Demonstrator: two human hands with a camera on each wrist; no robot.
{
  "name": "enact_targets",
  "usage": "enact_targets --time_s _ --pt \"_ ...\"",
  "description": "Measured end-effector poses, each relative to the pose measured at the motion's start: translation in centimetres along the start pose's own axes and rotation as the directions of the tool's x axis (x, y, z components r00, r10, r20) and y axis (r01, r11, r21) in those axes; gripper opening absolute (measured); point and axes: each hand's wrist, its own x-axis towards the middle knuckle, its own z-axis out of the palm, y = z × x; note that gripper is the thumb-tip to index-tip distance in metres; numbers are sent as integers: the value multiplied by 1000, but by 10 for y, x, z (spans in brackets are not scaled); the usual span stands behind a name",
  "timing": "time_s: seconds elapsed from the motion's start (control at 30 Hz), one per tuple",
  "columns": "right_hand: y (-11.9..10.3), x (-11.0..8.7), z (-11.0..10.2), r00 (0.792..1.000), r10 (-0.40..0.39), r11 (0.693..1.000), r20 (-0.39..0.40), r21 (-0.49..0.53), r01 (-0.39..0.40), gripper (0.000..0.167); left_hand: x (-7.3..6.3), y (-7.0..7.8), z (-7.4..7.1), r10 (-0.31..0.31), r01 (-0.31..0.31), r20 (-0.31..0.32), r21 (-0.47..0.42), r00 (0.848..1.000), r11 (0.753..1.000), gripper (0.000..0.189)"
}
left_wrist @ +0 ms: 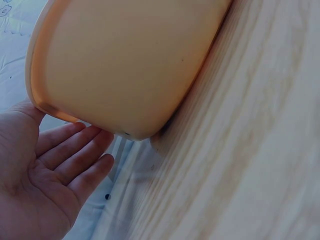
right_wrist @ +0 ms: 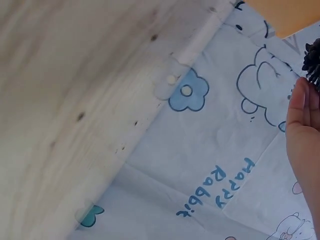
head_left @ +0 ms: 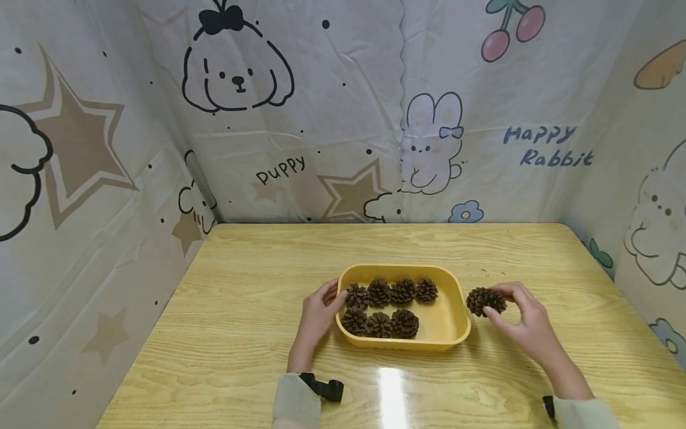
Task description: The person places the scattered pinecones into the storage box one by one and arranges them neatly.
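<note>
A yellow rectangular tray point(head_left: 442, 322) with rounded corners stands on the table. Several brown pine cones point(head_left: 404, 323) lie in it in two rows, mostly toward its left side. My left hand point(head_left: 317, 313) holds the tray's left end, thumb over the rim and fingers against the outer wall point(left_wrist: 130, 60). Just beyond the tray's right end, my right hand point(head_left: 527, 322) pinches another pine cone point(head_left: 485, 301) between thumb and fingers. That pine cone point(right_wrist: 313, 62) shows only partly at the edge of the right wrist view.
The wooden table point(head_left: 241, 286) has its far edge against a printed cloth point(head_left: 332, 119), which also hangs along both sides. Small dark specks lie on the wood behind my right hand. A bright reflection point(head_left: 393, 393) falls in front of the tray.
</note>
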Motion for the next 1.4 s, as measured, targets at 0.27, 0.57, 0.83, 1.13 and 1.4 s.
enact_targets --time_s 0.27,0.57,0.83,1.13,1.4 --pt "-7 6 13 997 -77 996 19 52 76 44 0 -1 0 12 -12 1 -3 1000 1000 47" --pt "-14 12 28 984 -165 982 71 99 158 45 1 -2 0 9 -9 -4 -3 1000 1000 46" --pt "-20 15 36 964 -221 975 144 66 214 43 1 -2 0 19 -19 -2 -3 1000 1000 46" --pt "-26 18 42 943 -221 973 250 -15 232 41 0 -1 0 7 -7 8 -7 1000 1000 47" --pt "-28 20 44 910 -198 975 364 -23 222 36 0 -1 -1 3 -3 5 -3 1000 1000 46"
